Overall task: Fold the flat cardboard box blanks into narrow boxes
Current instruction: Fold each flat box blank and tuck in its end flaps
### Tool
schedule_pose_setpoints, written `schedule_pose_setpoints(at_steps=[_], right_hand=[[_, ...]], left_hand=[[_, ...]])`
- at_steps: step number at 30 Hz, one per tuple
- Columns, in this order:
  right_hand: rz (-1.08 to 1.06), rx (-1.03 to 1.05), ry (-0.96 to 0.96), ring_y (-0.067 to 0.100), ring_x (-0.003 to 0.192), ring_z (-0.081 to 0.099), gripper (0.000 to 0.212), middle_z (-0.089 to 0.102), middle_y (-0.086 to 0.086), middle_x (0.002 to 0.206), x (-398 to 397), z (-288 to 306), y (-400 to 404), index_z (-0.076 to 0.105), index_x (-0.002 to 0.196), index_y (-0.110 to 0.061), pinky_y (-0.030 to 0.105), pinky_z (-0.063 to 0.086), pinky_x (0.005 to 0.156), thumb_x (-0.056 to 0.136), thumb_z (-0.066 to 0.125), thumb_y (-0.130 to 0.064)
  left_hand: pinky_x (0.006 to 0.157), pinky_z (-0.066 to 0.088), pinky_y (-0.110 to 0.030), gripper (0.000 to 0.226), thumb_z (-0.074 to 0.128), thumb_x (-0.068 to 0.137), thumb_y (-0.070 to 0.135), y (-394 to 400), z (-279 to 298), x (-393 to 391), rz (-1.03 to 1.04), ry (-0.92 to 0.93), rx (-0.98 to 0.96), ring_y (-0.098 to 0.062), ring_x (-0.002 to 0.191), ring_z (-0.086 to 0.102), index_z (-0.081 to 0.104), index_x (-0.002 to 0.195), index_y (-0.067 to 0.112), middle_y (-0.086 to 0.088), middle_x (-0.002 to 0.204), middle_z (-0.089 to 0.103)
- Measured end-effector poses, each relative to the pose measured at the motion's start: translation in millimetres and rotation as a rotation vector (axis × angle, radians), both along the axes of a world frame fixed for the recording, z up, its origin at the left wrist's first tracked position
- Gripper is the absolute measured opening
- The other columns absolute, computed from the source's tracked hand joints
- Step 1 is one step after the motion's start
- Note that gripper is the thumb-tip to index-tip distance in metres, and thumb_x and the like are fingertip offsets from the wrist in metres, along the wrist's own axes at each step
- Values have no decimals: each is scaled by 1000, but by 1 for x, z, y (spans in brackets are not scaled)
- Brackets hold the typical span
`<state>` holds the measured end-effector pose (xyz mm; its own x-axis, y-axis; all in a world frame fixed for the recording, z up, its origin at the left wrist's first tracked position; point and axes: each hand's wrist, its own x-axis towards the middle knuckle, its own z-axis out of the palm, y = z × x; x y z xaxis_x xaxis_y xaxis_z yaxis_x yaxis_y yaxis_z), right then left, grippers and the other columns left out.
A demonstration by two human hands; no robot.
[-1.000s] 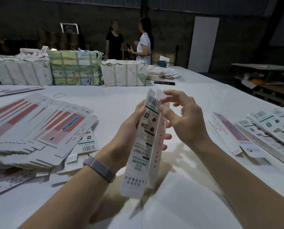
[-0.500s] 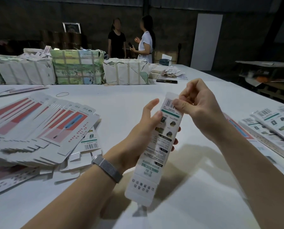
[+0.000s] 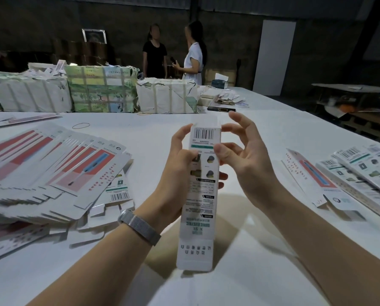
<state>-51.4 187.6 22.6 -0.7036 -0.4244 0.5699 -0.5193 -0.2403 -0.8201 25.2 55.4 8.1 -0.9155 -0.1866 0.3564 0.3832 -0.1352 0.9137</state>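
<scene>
A long narrow white box (image 3: 199, 208), printed with a barcode and green text, stands upright above the table in front of me. My left hand (image 3: 175, 173) grips it round the upper half, fingers showing past its right edge. My right hand (image 3: 244, 160) holds its top end, thumb on the printed face and fingers spread behind the barcode flap. A fanned pile of flat box blanks (image 3: 47, 173) with red and blue print lies at the left. Several folded narrow boxes (image 3: 348, 177) lie at the right.
The white table (image 3: 262, 250) stretches ahead. Strapped paper bundles (image 3: 100, 91) line its far side, with a tissue box (image 3: 220, 81) and loose scraps beyond. A rubber band (image 3: 80, 125) lies near the blanks. Two people (image 3: 173, 54) stand behind the table.
The box has swung upright with its barcode face toward me. My right hand has opened from a pinch at the top corner and now holds the top end with spread fingers.
</scene>
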Motion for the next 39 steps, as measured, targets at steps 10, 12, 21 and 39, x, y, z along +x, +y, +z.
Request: schedule_pose_setpoints(at_steps=[10,12,21,39], right_hand=[[-5,-16,51,15,99,69,50,62,-18,114,2,-1,-2,46,126,-42,36,62,67,90,65,-12],[34,-23,9,17,97,69,43,64,-12,109,0,0,-1,51,121,-37,31,59,68,87,64,-14],[85,26,-54,22,95,68,26,67,-2,100,-5,3,6,54,103,-28,29,52,60,81,64,-18],[248,-137,-289,30,112,67,67,60,9,127,-5,8,7,46,130,-28,41,57,89,71,62,1]], left_hand=[[62,58,-43,42,38,84,24,3,0,-3,1,3,37,-39,71,70,38,125,34,-19,96,73],[62,58,-42,43,38,85,25,4,0,-2,-1,-2,12,-39,71,71,36,127,34,-23,98,71],[69,62,-49,31,35,104,16,9,4,0,-88,-58,90,-29,83,71,35,129,33,-16,104,69],[66,60,-37,41,45,107,24,13,5,5,-101,-77,43,-27,78,71,23,133,46,-6,99,71]])
